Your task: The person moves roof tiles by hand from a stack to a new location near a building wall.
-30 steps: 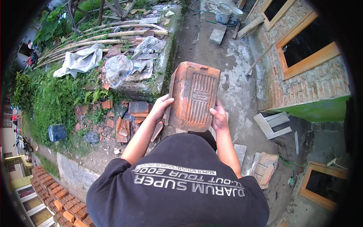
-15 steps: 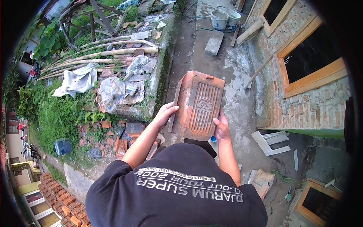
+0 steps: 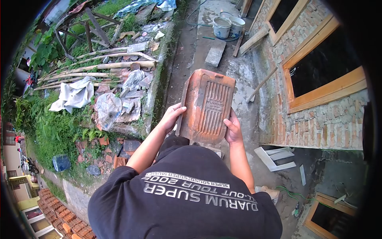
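Left hand (image 3: 172, 118) and right hand (image 3: 234, 130), half closed in the head view, are gripping the tile (image 3: 209, 105) by opposite long sides. We are holding it before our shirt (image 3: 171, 191), judging it stiff, rather heavy, brittle, and safest by both edges.

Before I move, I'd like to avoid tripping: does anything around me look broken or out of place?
Yes: reddish broken pieces lie scattered in the weeds left of your tile, and a pale sheet lies crumpled, not folded, by the poles.
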